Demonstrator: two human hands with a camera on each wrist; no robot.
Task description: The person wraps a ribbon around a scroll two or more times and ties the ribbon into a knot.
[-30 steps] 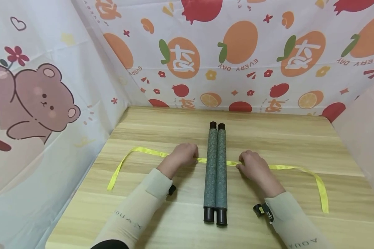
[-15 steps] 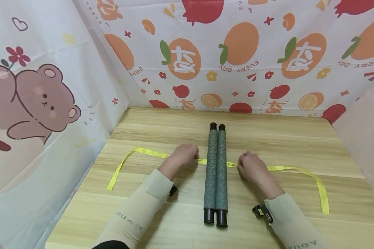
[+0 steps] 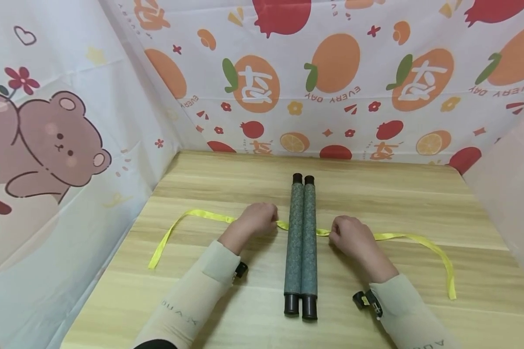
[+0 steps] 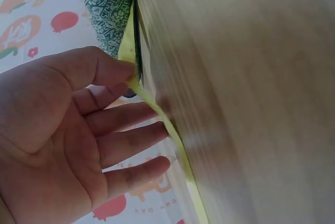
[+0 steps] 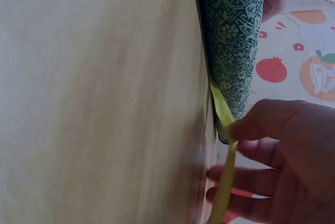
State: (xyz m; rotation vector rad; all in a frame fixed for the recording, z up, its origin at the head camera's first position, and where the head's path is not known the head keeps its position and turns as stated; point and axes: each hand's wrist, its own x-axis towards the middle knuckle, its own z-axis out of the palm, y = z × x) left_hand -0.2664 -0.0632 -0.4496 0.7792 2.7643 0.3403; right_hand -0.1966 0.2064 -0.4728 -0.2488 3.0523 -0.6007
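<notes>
A double-rolled scroll (image 3: 302, 237), two green patterned rolls with dark end knobs, lies lengthwise on the table. A yellow ribbon (image 3: 412, 236) passes beneath both rolls and spreads out to either side. To the left of the scroll, my left hand (image 3: 256, 219) pinches the ribbon between thumb and index finger; its other fingers are half extended in the left wrist view. On the opposite side, my right hand (image 3: 352, 235) pinches the ribbon close to the roll. The right wrist view shows the ribbon (image 5: 224, 111) running from under the patterned roll (image 5: 233, 35) to my thumb.
The wooden table (image 3: 227, 179) is backed by a white curtain (image 3: 288, 72) printed with fruit. A bear-print curtain (image 3: 70, 145) hangs along the left side. A small black camera (image 3: 241, 270) sits at the left cuff, another (image 3: 361, 300) at the right.
Both hands stay by the scroll. The right-hand fingers have closed more tightly on the ribbon, and the short stretches beside the rolls now look twisted and slightly raised.
</notes>
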